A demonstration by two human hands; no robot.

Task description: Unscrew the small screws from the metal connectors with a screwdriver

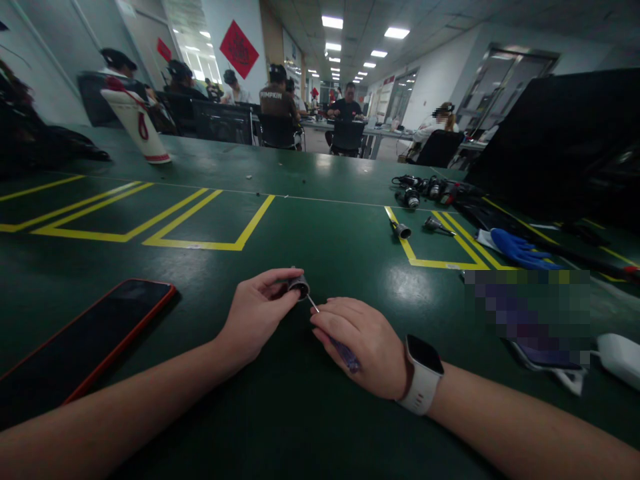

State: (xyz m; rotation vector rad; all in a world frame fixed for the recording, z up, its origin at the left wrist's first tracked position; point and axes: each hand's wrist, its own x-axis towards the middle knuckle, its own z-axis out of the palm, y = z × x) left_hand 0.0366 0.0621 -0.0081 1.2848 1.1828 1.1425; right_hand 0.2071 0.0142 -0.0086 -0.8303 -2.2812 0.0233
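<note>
My left hand [260, 308] pinches a small dark round metal part [299, 287] between thumb and fingers, just above the green table [320, 220]. My right hand [361, 343], with a white smartwatch [424, 373] on the wrist, is closed around a thin screwdriver [334, 337] with a blue handle. The screwdriver's metal tip reaches up to the underside of the round part. Both forearms rest on the table near its front edge.
A phone in a red case [85, 343] lies at the left. Blue gloves [517, 248], more small dark parts [425, 190] and a white device [620, 357] lie at the right. A white cup [137, 123] stands far left. Yellow lines mark the table. Several people sit at far desks.
</note>
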